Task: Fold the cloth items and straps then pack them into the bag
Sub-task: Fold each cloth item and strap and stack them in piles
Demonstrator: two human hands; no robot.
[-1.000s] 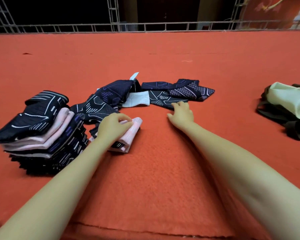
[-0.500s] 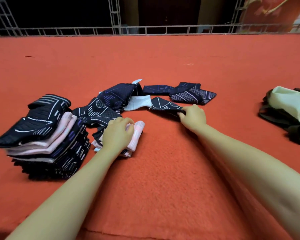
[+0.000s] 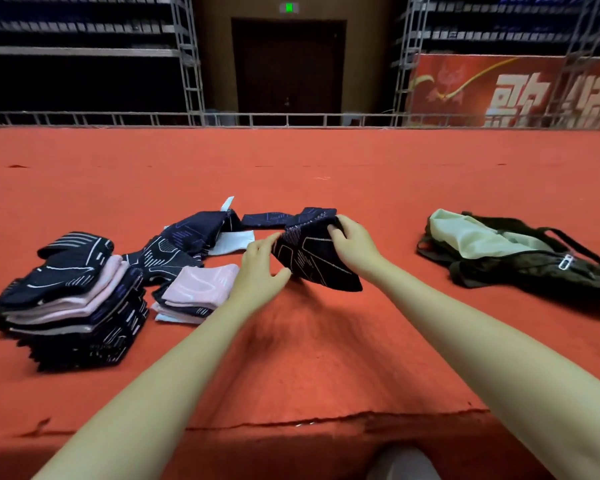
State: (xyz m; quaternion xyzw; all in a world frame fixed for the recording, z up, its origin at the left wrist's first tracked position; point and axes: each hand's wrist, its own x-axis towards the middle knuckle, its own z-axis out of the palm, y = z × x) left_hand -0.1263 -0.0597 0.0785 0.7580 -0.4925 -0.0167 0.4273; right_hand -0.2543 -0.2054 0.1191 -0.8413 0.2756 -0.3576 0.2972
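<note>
Red carpeted platform [image 3: 326, 358], metal railing [image 3: 291, 118]

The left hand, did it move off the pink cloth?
Yes. The left hand has left the folded pink cloth and gone right, where it now grips the dark patterned cloth together with the right hand.

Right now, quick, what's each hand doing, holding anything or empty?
Left hand: holds the near edge of the dark patterned cloth.
Right hand: grips the same cloth at its top, lifted off the red carpet.

Bare carpet [image 3: 388, 237] before bag [image 3: 520, 268]
</note>
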